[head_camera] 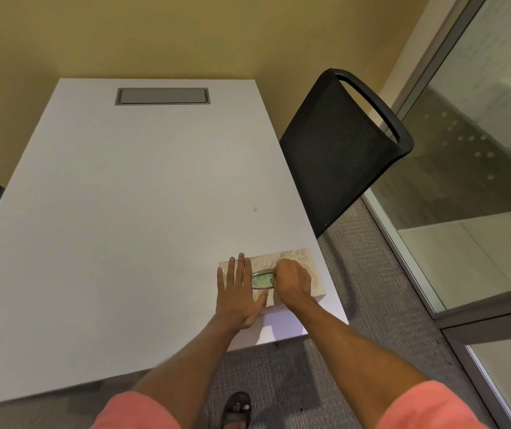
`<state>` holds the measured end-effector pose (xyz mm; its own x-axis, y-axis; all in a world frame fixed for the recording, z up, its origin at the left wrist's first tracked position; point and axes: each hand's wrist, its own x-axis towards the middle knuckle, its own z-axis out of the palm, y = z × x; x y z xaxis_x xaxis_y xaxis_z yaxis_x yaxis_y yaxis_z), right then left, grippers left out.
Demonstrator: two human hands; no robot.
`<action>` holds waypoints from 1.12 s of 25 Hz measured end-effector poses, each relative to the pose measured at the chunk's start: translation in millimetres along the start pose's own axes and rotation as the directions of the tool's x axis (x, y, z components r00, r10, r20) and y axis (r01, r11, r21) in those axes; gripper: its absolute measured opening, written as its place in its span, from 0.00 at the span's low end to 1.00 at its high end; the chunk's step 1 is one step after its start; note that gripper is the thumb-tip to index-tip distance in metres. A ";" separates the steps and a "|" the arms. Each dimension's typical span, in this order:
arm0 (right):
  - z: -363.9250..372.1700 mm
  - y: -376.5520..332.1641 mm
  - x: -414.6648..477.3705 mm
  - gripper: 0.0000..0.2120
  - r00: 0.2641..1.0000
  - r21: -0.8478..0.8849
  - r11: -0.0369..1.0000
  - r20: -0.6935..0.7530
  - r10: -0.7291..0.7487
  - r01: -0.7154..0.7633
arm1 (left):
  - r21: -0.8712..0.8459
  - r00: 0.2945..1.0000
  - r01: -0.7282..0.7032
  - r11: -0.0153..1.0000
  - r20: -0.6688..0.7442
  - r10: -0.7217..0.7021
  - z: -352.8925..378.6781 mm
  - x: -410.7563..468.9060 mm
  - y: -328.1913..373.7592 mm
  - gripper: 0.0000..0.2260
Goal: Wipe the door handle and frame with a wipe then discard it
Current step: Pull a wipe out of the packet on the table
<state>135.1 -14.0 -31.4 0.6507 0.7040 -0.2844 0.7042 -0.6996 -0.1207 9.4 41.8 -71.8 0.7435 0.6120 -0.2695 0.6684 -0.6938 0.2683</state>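
A view from head height looks down on a white desk (118, 212) pushed against a mustard-yellow wall (155, 35). Near the desk's front right corner sits a cream tissue box (302, 258) printed with a pale leaf pattern, its oval opening (262, 280) on top showing green inside. The person's left hand (238, 289) lies flat on the left end of the box, fingers spread and straight, thumb angled out toward the box's near edge, pressing down rather than gripping. The right hand (291, 278) is curled over the right end of the opening, its grip pressed together with the fingertips tucked down at the slot; whether a wipe is pinched between them cannot be made out, since the knuckles hide it. Both bare forearms reach in from the bottom, with coral-pink short sleeves (142, 411) at the lower edge. At the far end of the desk a grey rectangular cable hatch (162, 96) is set flush into the top. A black mesh-backed chair (341, 144) stands just beside the desk's right edge. The floor is grey carpet (365, 305), and one foot in a dark sandal (237, 410) shows between the arms. Along the right side runs a glass wall in a grey metal frame (403, 258), with a glass panel (480, 150) reflecting the room.
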 end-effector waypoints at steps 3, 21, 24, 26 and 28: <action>-1.4 -5.9 3.9 0.06 1.000 -0.093 0.996 -0.007 -0.019 0.019 | -0.005 1.000 -0.003 1.000 0.000 0.003 -0.9 -0.4 0.1 0.37; 8.9 2.0 16.1 0.06 0.993 -0.032 0.993 0.003 -0.117 0.117 | -0.014 0.999 -0.005 1.000 -0.037 0.004 5.0 1.0 -0.2 0.37; 8.6 7.8 15.5 0.06 0.989 -0.014 0.989 -0.002 -0.147 0.147 | -0.009 0.999 -0.007 1.000 -0.039 0.007 6.8 1.1 -0.7 0.37; 9.8 9.8 14.4 0.06 0.987 -0.010 0.987 -0.008 -0.158 0.158 | -0.008 0.999 -0.005 1.000 -0.044 0.005 7.3 1.3 -0.6 0.37; 10.2 9.3 13.4 0.05 0.990 0.008 0.990 -0.012 -0.140 0.140 | -0.004 0.999 -0.002 1.000 -0.047 0.002 7.7 1.5 -0.9 0.37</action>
<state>147.4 -12.3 -46.1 0.5492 0.7963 -0.2534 0.7860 -0.5952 -0.1670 9.8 40.4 -79.5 0.7450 0.6279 -0.2254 0.6670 -0.6936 0.2722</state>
